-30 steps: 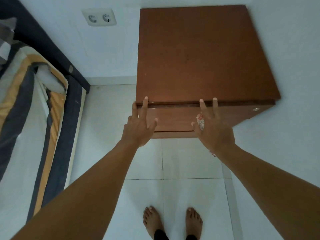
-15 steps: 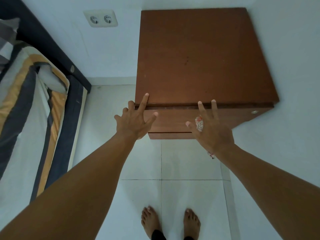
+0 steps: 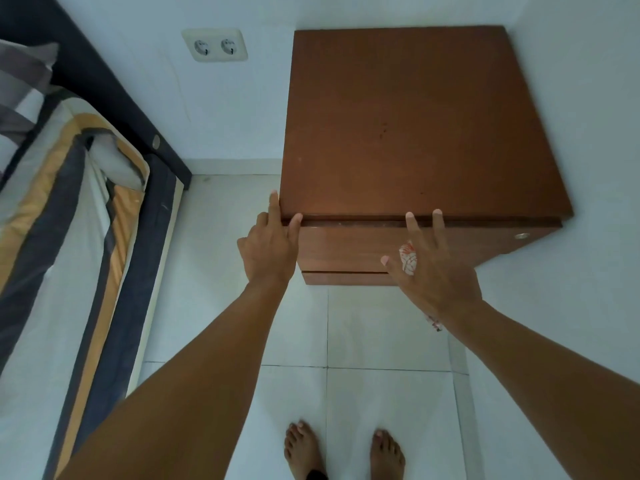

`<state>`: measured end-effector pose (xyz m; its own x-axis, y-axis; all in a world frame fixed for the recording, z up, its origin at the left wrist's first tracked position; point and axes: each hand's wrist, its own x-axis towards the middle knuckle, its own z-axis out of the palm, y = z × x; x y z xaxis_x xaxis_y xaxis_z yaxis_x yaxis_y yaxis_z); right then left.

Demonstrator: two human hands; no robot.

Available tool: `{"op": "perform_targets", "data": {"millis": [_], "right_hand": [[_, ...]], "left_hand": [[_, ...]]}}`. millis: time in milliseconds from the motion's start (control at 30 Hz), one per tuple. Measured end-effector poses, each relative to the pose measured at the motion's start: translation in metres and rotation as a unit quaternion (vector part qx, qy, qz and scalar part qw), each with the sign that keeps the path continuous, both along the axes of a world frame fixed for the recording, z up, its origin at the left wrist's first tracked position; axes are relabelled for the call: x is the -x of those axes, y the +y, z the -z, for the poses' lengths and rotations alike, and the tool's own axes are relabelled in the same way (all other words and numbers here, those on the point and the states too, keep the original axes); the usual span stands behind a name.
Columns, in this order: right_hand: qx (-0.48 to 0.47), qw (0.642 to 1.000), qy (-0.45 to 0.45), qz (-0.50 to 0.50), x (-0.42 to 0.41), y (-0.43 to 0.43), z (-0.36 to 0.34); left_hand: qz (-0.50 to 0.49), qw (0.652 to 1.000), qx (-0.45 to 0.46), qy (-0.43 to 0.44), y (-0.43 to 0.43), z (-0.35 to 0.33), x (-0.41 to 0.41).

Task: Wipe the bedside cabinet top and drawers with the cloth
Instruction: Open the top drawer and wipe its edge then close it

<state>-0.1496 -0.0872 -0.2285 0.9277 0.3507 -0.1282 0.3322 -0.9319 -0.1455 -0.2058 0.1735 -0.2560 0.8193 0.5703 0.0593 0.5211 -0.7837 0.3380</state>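
The brown wooden bedside cabinet (image 3: 415,126) stands in the room's corner, and I look down on its top. Below the top's front edge are the upper drawer front (image 3: 346,247) and a strip of the lower drawer (image 3: 346,278). My left hand (image 3: 268,251) rests at the front left corner, index finger along the side edge and thumb at the gap under the top. My right hand (image 3: 436,278) lies spread over the upper drawer's right part, fingertips reaching the top's edge. A white cloth with a red pattern (image 3: 408,259) shows between its thumb and index finger; another bit hangs below the wrist.
A bed with a striped cover (image 3: 69,220) and dark frame runs along the left. A double wall socket (image 3: 215,45) sits left of the cabinet. White walls close in behind and to the right. My bare feet (image 3: 304,448) stand on the white floor tiles.
My left hand has drawn its fingers together and shifted onto the cabinet's front left corner. My right hand has stayed on the drawer front with the cloth.
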Motion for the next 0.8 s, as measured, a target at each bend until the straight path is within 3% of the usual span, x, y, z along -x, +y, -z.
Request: {"op": "perform_targets", "data": {"millis": [167,433,633,800], "right_hand": [[0.000,1.000,0.004,0.003,0.002,0.001,-0.003],[0.004,1.000,0.017,-0.003,-0.001,-0.001,-0.006],[0.020,1.000,0.012,-0.007,-0.001,0.001,-0.007],[0.018,0.999,0.025,-0.009,-0.001,0.001,-0.008]], "left_hand": [[0.081,0.989,0.111,-0.059,-0.011,0.012,0.028],[0.199,0.977,0.079,0.024,0.015,0.018,0.041],[0.204,0.974,0.079,0.060,0.019,0.014,0.038],[0.191,0.966,-0.001,0.177,0.022,-0.002,0.026]]}}
